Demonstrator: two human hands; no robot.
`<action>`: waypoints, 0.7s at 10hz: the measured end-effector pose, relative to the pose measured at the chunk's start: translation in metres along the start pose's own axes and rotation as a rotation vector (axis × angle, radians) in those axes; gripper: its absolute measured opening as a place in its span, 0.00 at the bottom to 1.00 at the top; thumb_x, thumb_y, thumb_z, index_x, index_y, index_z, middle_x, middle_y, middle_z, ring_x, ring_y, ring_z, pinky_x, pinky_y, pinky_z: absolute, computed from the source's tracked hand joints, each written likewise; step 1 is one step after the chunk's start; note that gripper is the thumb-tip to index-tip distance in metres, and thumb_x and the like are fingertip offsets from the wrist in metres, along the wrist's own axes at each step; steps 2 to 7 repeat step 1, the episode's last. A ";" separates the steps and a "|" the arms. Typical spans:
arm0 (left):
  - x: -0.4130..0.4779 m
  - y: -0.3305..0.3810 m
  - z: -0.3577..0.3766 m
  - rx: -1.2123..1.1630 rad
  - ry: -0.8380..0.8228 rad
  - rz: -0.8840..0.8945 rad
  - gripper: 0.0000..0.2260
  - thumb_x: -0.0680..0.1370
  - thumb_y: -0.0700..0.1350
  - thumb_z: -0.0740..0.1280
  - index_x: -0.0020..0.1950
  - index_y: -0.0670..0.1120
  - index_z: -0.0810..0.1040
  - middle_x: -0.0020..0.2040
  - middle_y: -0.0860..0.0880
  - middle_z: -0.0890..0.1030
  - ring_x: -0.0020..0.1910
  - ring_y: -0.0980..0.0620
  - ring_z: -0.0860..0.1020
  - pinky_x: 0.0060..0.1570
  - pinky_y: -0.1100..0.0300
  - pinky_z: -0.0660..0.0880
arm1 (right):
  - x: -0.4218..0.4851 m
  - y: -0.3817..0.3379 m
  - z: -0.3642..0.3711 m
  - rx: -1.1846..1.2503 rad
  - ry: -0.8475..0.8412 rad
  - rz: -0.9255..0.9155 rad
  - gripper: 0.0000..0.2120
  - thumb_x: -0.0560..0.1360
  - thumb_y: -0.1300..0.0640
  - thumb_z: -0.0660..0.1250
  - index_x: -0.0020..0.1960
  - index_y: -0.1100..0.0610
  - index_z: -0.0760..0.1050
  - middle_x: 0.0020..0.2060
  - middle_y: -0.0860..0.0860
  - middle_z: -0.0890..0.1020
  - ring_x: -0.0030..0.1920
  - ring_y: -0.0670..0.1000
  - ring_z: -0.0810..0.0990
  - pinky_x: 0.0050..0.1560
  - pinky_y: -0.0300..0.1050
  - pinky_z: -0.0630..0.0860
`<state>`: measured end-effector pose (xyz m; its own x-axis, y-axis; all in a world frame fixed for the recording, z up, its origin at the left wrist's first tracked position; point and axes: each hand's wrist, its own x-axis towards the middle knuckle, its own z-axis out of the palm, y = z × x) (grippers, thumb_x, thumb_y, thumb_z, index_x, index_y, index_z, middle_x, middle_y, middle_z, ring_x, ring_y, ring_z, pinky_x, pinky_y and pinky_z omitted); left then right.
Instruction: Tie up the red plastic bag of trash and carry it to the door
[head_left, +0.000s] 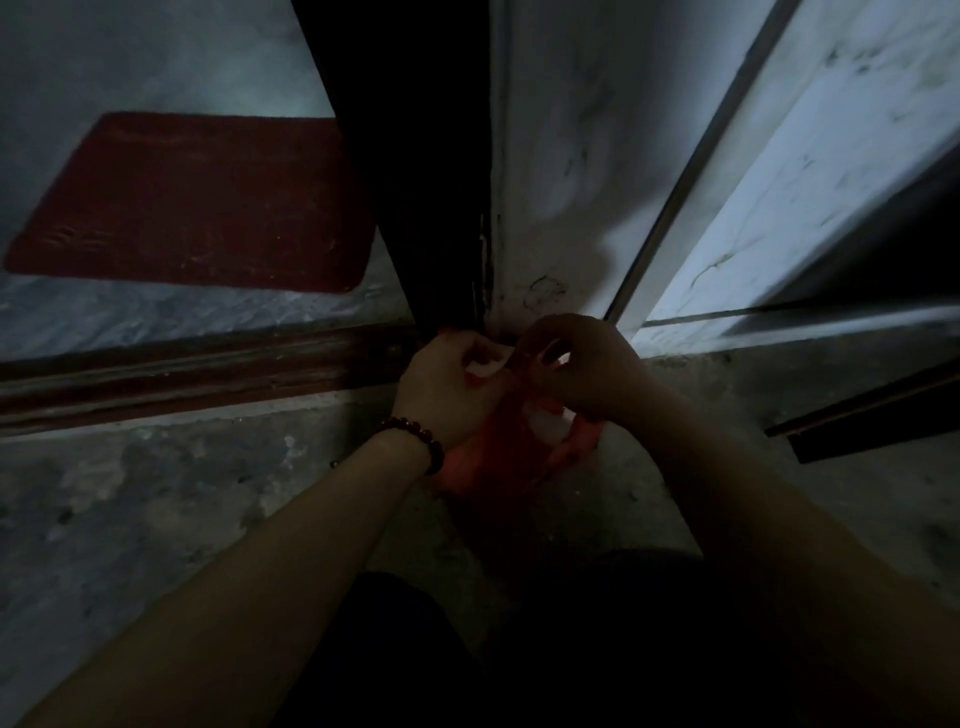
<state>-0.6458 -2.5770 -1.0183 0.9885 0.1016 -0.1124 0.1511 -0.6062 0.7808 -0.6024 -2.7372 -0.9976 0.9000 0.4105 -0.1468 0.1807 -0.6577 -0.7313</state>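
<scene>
Two hands (447, 384) (587, 371) (both gripping) on one red bag (498, 457)

The plastic bag (498, 457) was bright red-orange, with pale white patches showing through at its top. At nine o'clock from it, a bracelet (415, 436) of dark reddish-brown beads. At ten o'clock lay a deep red mat (197, 202) on grey-white marbled floor (130, 317). A dark reddish-brown threshold strip (182, 374) crossed at nine o'clock; the door edge (415, 156) at twelve was black.
</scene>
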 end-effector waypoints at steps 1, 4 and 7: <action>-0.010 0.019 -0.013 -0.057 -0.017 -0.039 0.08 0.70 0.54 0.70 0.45 0.52 0.77 0.50 0.51 0.79 0.49 0.54 0.78 0.49 0.59 0.75 | -0.011 -0.017 -0.014 0.066 0.034 0.079 0.09 0.68 0.56 0.71 0.47 0.56 0.80 0.46 0.52 0.83 0.47 0.51 0.81 0.51 0.55 0.79; -0.010 0.019 -0.013 -0.057 -0.017 -0.039 0.08 0.70 0.54 0.70 0.45 0.52 0.77 0.50 0.51 0.79 0.49 0.54 0.78 0.49 0.59 0.75 | -0.011 -0.017 -0.014 0.066 0.034 0.079 0.09 0.68 0.56 0.71 0.47 0.56 0.80 0.46 0.52 0.83 0.47 0.51 0.81 0.51 0.55 0.79; -0.010 0.019 -0.013 -0.057 -0.017 -0.039 0.08 0.70 0.54 0.70 0.45 0.52 0.77 0.50 0.51 0.79 0.49 0.54 0.78 0.49 0.59 0.75 | -0.011 -0.017 -0.014 0.066 0.034 0.079 0.09 0.68 0.56 0.71 0.47 0.56 0.80 0.46 0.52 0.83 0.47 0.51 0.81 0.51 0.55 0.79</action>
